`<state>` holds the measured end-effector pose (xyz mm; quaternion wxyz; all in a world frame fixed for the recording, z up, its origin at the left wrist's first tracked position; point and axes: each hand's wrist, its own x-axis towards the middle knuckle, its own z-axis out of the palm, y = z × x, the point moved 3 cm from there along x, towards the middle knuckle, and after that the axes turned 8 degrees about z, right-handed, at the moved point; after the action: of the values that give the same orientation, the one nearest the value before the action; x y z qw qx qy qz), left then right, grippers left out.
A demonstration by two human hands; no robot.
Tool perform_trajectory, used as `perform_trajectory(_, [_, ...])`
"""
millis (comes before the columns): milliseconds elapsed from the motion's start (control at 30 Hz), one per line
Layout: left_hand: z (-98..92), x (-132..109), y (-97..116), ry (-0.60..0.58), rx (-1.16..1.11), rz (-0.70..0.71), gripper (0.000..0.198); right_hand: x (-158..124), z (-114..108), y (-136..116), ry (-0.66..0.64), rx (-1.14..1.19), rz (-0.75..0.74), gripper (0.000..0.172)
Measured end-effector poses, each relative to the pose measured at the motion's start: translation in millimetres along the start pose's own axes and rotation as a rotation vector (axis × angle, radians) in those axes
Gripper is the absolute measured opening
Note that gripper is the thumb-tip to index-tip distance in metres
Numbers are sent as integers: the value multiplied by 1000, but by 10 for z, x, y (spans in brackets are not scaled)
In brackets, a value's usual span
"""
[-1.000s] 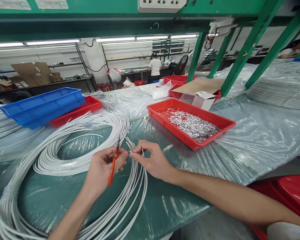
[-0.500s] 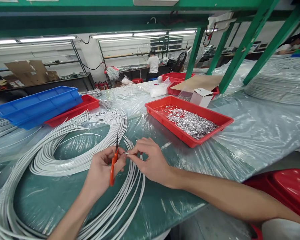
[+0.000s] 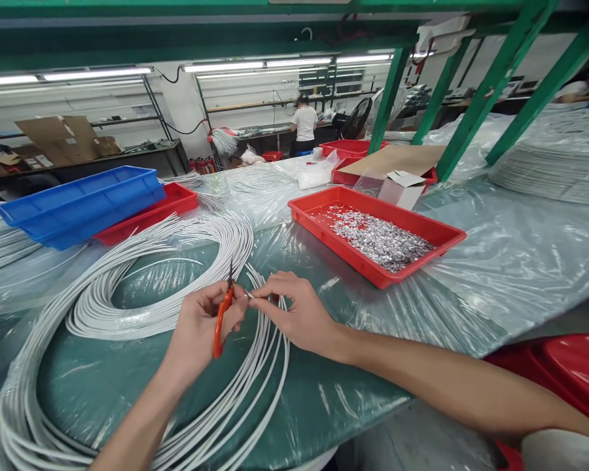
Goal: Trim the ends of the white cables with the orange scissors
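Observation:
My left hand (image 3: pixel 196 330) is closed around scissors with orange handles (image 3: pixel 220 324), their dark blades pointing up and away from me. Its thumb and index fingertip meet at the end of a white cable (image 3: pixel 249 296). From the other side, my right hand (image 3: pixel 302 317) pinches that same cable close to its tip, so the two hands nearly touch. Something small sits at the cable end, too tiny to make out. Below and left of the hands, a large loose coil of white cables (image 3: pixel 127 326) lies on the plastic-covered table (image 3: pixel 343 399).
To the right stands a red tray (image 3: pixel 324 242) with many small silvery metal pieces (image 3: pixel 387 243). A blue tray (image 3: pixel 83 206) rests partly over another red tray (image 3: pixel 177 204) at left. Green posts (image 3: pixel 495 91) rise at right. A person (image 3: pixel 304 124) is far behind.
The view has shifted slightly, moving the surroundings a little to the right. Both hands keep their hold on the cable end, with small finger movements at its tip.

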<state>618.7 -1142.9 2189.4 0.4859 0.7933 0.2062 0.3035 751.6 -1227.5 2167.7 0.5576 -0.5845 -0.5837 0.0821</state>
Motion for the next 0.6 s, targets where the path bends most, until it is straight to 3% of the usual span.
perform_trajectory(167, [-26, 19, -35, 4, 0, -14, 15, 27, -3, 13, -40, 105, 32, 20])
perform_trajectory(367, [-44, 16, -28, 9, 12, -5, 12, 59, 10, 32, -114, 260, 179, 25])
perform_trajectory(600, [-151, 91, -47, 38, 136, -51, 24, 75, 26, 55, -179, 356, 231, 27])
